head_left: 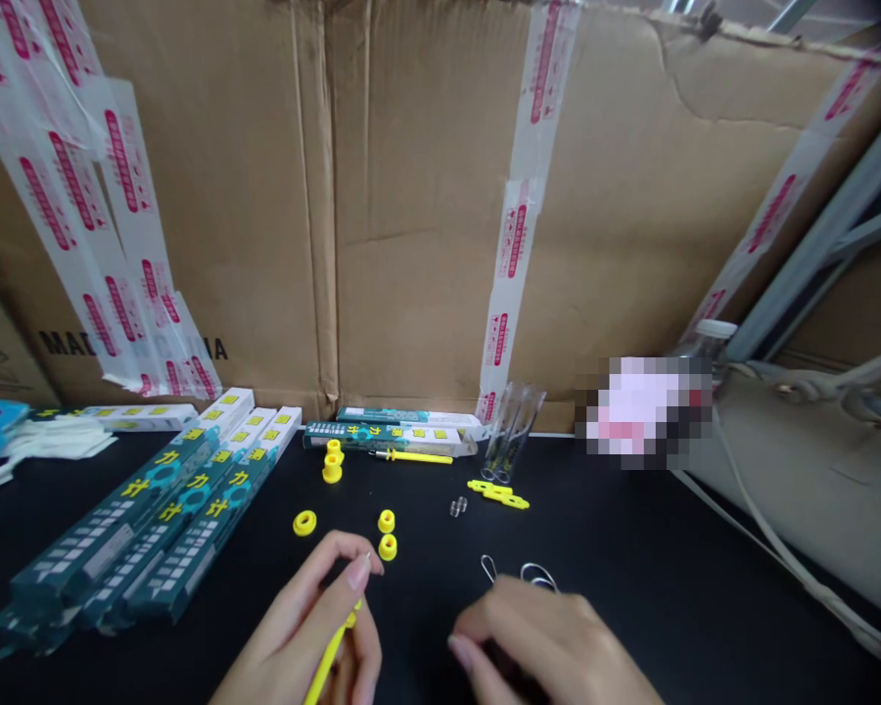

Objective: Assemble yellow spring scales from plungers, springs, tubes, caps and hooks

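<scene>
In the head view, the left grip (298,627) was closed on a slender yellow plastic rod (328,658), pinched near its upper end so the tip stood free of the fingers. The right grip (547,636) was curled just beside thin loops of silver wire (483,563); whether it held anything, I could not tell. Ahead of the left grip, squat yellow plastic bushings (387,546) sat spaced apart, seemingly for easy picking, and beyond the right grip lay a small steel coil spring (458,506) on the black worktop (426,587).

soft even light, faint shadows, bowed edges, one pixelated patch (644,411)
</scene>
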